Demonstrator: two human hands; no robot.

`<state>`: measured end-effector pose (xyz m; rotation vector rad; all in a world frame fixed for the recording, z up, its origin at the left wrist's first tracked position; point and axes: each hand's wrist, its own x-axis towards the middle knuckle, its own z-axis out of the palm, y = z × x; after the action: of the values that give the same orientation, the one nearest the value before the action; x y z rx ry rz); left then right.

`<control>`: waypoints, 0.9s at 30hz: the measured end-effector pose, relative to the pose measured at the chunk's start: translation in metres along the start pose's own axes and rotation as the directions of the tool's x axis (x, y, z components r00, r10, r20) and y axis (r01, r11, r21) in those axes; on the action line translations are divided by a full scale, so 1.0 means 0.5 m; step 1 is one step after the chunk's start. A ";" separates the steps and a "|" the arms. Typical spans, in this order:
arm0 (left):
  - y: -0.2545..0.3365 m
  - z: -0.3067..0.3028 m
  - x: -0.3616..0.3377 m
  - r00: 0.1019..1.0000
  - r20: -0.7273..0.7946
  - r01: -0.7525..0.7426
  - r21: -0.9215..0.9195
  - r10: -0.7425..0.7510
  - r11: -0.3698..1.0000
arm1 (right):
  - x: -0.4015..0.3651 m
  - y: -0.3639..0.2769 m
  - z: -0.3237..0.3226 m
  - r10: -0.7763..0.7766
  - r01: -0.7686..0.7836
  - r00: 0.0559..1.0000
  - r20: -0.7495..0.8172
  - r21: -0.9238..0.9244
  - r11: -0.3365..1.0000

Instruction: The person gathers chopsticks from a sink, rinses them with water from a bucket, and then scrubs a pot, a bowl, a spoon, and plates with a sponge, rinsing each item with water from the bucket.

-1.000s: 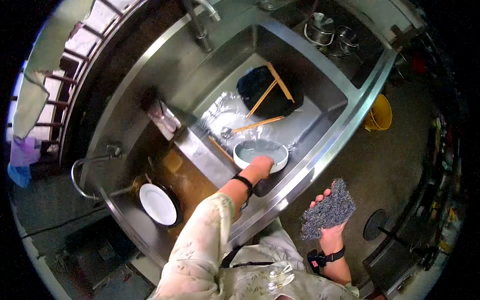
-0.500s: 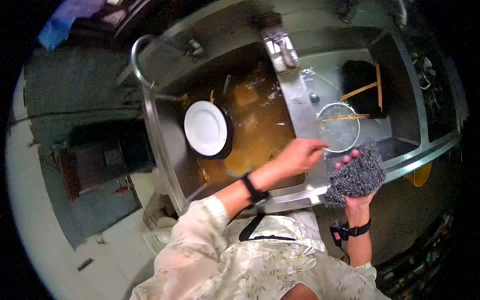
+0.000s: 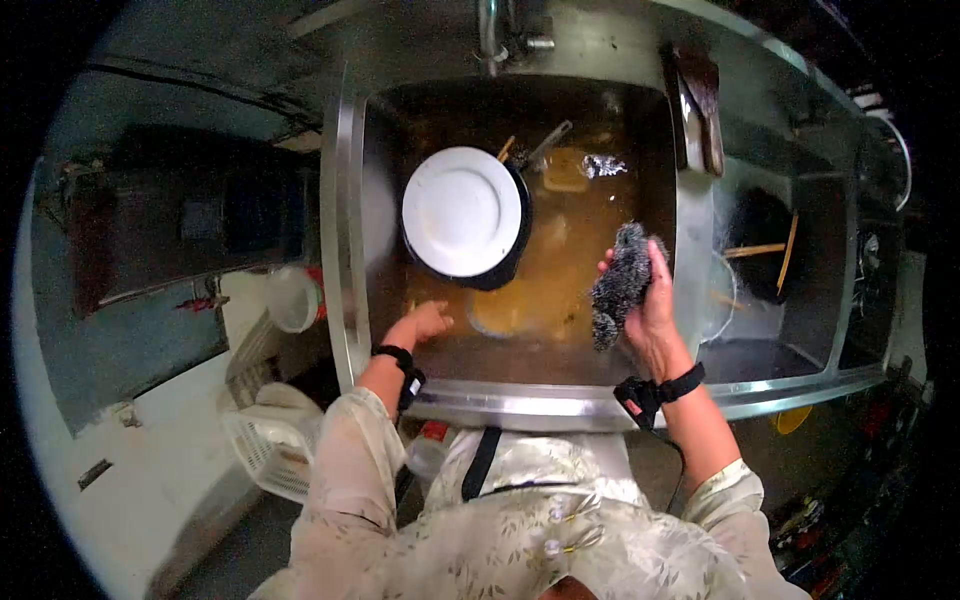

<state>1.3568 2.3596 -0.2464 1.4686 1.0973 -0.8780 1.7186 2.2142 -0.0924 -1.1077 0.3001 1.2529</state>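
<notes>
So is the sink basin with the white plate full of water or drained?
Holding water, not drained: murky brown water covers the bottom of the basin, around the white plate. How deep, cannot tell.

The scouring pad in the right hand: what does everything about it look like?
The pad is grey, coarse and fuzzy, like scourer fibre. It is bunched lengthwise in the right hand, thumb and fingers clasping it. It is held above the brown water of the sink basin, touching only the hand.
</notes>
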 end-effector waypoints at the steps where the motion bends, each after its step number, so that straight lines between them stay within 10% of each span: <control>1: 0.032 0.010 -0.007 0.999 -0.034 -0.015 0.077 0.017 0.997 | 0.005 -0.005 0.020 -0.006 0.006 1.000 -0.019 -0.004 1.000; 5: 0.083 0.043 0.005 1.000 -0.010 0.024 0.075 -0.023 0.997 | 0.067 0.018 0.074 -0.082 0.079 0.993 -0.082 -0.036 0.996; 9: -0.130 0.176 0.327 0.932 0.216 -0.362 0.554 0.290 0.750 | 0.143 0.024 0.115 -0.096 0.093 0.990 -0.101 -0.031 0.995; 12: 0.004 0.107 0.170 0.996 0.077 0.061 -0.304 -0.039 0.951 | 0.191 0.023 0.121 -0.109 0.107 0.987 -0.115 -0.019 0.994; 16: 0.011 0.101 0.151 0.995 0.082 0.098 -0.612 -0.060 0.785 | 0.192 -0.006 0.120 -0.176 0.180 0.983 -0.044 0.112 0.977; 19: 0.004 0.112 0.231 0.996 0.041 -0.043 -0.506 0.074 0.861 | 0.176 -0.076 0.153 -0.265 0.270 0.963 -0.053 0.180 0.946; 22: 0.075 0.091 0.202 0.988 0.102 0.116 -0.027 -0.113 0.993 | 0.232 -0.151 0.182 -0.393 0.385 0.920 -0.005 0.206 0.900; 24: 0.079 0.093 0.210 0.988 0.153 -0.075 0.636 -0.030 0.768 | 0.280 -0.240 0.253 -0.481 0.445 0.864 0.146 0.223 0.867; 27: 0.079 0.105 0.205 0.986 0.113 0.055 0.468 -0.122 0.882 | 0.279 -0.282 0.303 -0.377 0.374 0.921 0.096 0.046 0.926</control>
<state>1.4280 2.3249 -0.3391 1.7208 0.8891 -1.3586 1.8332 2.4314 -0.0483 -1.0153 0.0204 0.9549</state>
